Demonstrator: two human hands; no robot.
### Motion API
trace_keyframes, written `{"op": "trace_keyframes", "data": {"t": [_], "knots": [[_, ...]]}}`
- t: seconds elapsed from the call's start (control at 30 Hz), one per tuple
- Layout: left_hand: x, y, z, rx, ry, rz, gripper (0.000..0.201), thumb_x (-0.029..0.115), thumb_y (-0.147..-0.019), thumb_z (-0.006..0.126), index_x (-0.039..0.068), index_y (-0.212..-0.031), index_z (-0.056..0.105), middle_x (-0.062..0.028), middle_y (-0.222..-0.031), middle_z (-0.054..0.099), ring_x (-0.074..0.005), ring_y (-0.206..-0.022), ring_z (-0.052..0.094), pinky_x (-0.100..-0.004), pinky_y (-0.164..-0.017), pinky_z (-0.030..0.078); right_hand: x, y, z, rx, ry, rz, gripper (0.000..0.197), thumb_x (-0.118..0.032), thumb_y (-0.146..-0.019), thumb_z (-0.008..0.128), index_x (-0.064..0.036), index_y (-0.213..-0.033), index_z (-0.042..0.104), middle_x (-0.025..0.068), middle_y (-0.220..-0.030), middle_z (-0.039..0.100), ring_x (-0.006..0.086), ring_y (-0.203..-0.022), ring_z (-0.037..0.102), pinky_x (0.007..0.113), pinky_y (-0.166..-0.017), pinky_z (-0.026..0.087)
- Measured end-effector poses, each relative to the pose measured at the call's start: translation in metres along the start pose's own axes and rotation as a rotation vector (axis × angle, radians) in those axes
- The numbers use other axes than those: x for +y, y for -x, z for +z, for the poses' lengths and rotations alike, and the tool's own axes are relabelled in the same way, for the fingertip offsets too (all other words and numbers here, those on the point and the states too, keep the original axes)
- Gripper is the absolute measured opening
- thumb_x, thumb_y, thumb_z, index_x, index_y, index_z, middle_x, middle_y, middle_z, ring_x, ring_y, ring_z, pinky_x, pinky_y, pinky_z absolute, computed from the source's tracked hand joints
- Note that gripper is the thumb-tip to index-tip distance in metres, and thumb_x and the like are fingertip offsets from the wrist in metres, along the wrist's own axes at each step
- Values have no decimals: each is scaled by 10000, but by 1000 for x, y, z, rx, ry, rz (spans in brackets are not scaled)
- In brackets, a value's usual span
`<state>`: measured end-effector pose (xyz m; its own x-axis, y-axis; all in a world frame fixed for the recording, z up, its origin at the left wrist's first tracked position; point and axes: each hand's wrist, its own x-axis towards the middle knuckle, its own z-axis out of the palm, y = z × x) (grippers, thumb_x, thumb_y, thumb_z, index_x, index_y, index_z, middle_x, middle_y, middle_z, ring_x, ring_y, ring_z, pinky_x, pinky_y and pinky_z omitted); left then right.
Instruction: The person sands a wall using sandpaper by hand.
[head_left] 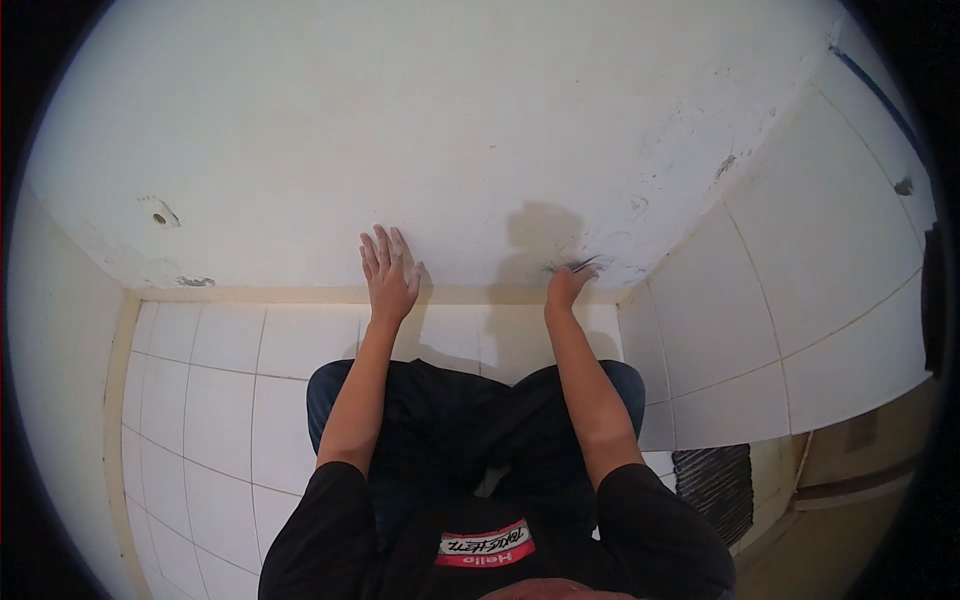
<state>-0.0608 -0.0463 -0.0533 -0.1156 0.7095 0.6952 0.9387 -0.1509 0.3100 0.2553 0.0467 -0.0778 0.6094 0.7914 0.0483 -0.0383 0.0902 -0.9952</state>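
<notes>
My left hand [391, 278] lies flat against the white wall [330, 130], low down, fingers stretched upward and dusted with white. To its right, my right hand [566, 287] is closed on a thin, dark, blade-like tool [585, 264] held against the wall near the corner. Its exact kind is too small to tell. Around that hand the wall surface looks rough and flaky, and a shadow falls on it.
A wall fitting with a hole [160, 215] is at the left. White floor tiles [222, 340] meet the wall below a cream skirting strip [240, 294]. A tiled partition [810, 250] stands on the right, with a dark ribbed mat [713, 490] near its foot. Peeling patches [725, 166] mark the wall.
</notes>
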Motion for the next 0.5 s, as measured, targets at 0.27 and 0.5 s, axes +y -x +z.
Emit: {"op": "trace_keyframes", "data": {"t": [0.27, 0.5], "knots": [[-9, 5, -4, -15, -35, 0, 905, 270, -930, 696, 22, -1637, 189, -283, -1698, 89, -518, -1559, 22, -615, -1243, 119, -45, 66, 16, -257, 575, -869, 929, 41, -791, 582, 17, -1628, 178, 311, -1681, 122, 412, -1588, 68, 523, -1277, 84], [-1, 1, 1, -36, -14, 6, 892, 285, -938, 691, 17, -1633, 201, -282, -1698, 97, -518, -1559, 27, -610, -1245, 121, -21, 94, 27, -741, 992, -1303, 796, -65, -810, 622, -144, -1575, 419, 100, -1654, 357, 351, -1532, 288, 620, -1234, 170]]}}
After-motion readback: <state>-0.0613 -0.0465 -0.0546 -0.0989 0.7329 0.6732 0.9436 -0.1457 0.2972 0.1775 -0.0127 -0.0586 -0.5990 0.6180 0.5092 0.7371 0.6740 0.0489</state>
